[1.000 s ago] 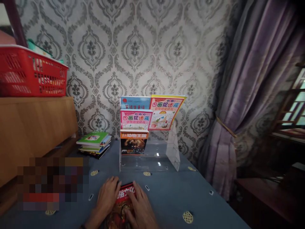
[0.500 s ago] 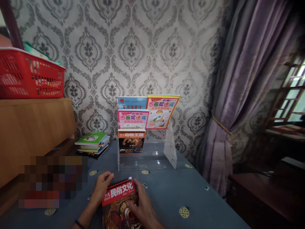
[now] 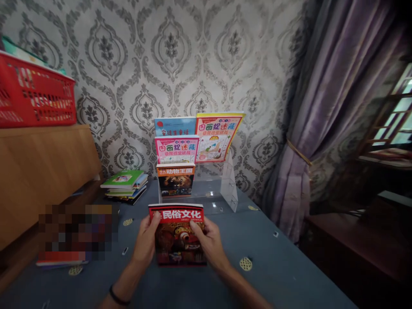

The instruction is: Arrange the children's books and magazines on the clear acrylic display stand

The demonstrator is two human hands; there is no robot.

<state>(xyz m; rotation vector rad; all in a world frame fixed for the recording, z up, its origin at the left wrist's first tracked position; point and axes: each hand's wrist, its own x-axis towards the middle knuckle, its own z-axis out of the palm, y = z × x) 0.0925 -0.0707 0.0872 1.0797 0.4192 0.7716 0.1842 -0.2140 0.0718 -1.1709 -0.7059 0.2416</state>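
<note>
A book with a red-topped, dark cover (image 3: 180,246) is held upright between my two hands, its front facing me. My left hand (image 3: 147,238) grips the left edge with the thumb on the cover. On the opposite edge, my right hand (image 3: 210,242) is closed the same way, thumb across the front. Just beyond the book stands a clear acrylic book rack (image 3: 229,184). It holds an orange-and-black book (image 3: 176,182), a pink book (image 3: 177,150), a blue book (image 3: 175,125) and a yellow-edged picture book (image 3: 214,139). The held book hides part of the rack's lower front.
Left of the rack lies a stack of books (image 3: 124,182) with a green one on top. A blurred-out patch covers more items at the left. A red basket (image 3: 38,94) sits on a wooden cabinet (image 3: 48,171). A purple curtain (image 3: 305,128) hangs at the right.
The book has moved up and toward the rack and is now raised upright. My left hand, which was apart from its top corner, now grips its left edge.
</note>
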